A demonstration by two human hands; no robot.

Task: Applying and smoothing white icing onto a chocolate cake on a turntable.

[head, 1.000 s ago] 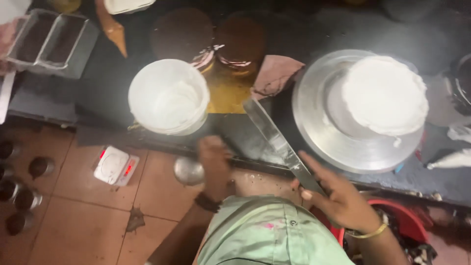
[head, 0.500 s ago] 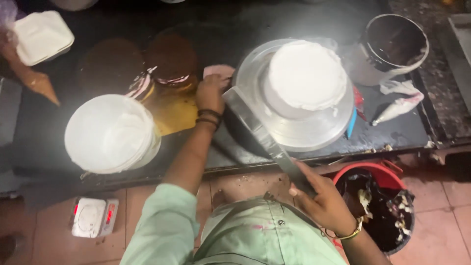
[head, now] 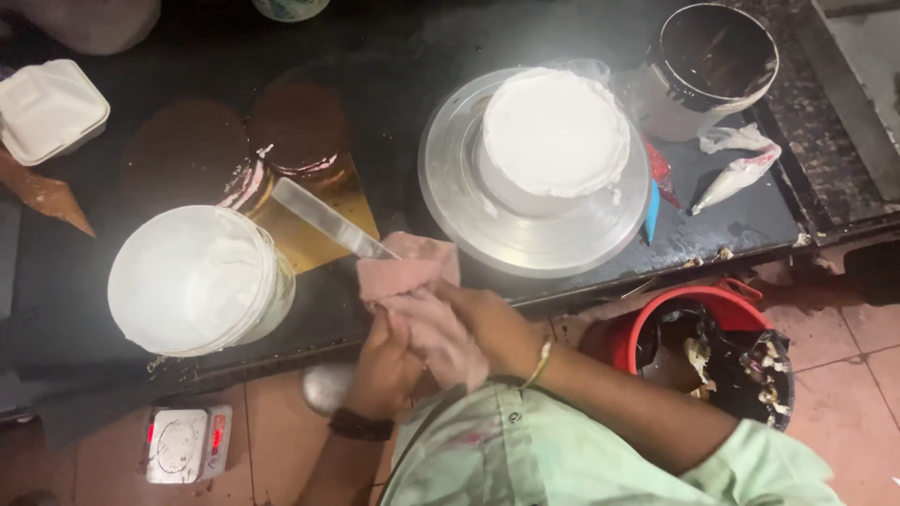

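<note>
Spatula (head: 323, 218) | blade over the counter edge between tub (head: 192, 278) and turntable (head: 534, 183), near end wrapped in pink cloth (head: 417, 295) | left hand (head: 389, 361) closed on cloth from below | right hand (head: 492, 328) clasps cloth and handle | white cake (head: 553, 136) on turntable

A pale green shirt (head: 525, 450) with small pink stains and long sleeves is worn. A dark band is seen on the left wrist (head: 361, 426), and a thin gold bangle on the right wrist (head: 538, 364).
</note>
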